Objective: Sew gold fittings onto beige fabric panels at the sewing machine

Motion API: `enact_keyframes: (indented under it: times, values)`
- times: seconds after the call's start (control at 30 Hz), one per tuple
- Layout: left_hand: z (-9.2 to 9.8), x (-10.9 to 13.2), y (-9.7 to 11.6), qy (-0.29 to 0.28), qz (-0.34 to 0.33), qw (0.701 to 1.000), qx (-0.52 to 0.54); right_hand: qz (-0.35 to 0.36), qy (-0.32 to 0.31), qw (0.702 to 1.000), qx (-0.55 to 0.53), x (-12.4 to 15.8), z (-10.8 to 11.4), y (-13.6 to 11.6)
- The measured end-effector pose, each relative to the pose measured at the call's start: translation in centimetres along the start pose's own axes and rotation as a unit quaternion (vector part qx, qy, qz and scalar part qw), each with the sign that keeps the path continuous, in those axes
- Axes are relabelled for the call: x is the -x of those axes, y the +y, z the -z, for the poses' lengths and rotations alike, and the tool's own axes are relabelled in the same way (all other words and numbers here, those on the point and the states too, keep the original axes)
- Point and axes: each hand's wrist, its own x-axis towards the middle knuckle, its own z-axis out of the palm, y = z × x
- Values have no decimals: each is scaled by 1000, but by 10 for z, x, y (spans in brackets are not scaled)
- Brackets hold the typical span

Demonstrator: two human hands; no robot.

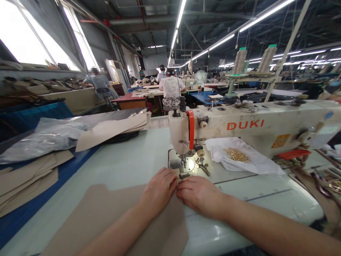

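Note:
A large beige panel [119, 202], fabric or leather, lies flat on the pale green sewing table [133, 156]. My left hand [161, 186] is closed at the panel's far edge, its fingers curled down onto the material. Right beside it, my right hand [198, 193] pinches the same corner, with the fingertips of both hands almost touching. What exactly lies between the fingertips is partly hidden. Just beyond them are the needle and presser foot [184, 160] of a white DUKI sewing machine [253, 124], above a shiny metal plate [174, 161].
Small gold-coloured metal pieces [236, 154] lie in a white bag [255, 160] under the machine arm. Beige cut panels [114, 129] and a clear plastic bag [48, 138] are at left, with more panels [29, 174] nearer. Co-workers [172, 89] sit further back.

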Motion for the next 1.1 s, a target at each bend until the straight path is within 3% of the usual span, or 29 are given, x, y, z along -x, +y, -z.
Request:
enact_keyframes:
  times: [0.2,0.37,0.77,1.1]
  values:
    - [0,1,1,-7,10,1000,3,-41,11,999,-3,-4,8,-3]
    - [0,3,2,-11,22,1000,13,-56,22,998,22,-3,2,-1]
    - [5,5,4,-3,39,998,47,-39,-33,997,57,-4,-1,0]
    - [-11,-21,-2,15,6,999,49,-47,-79,992,92,0,16,22]
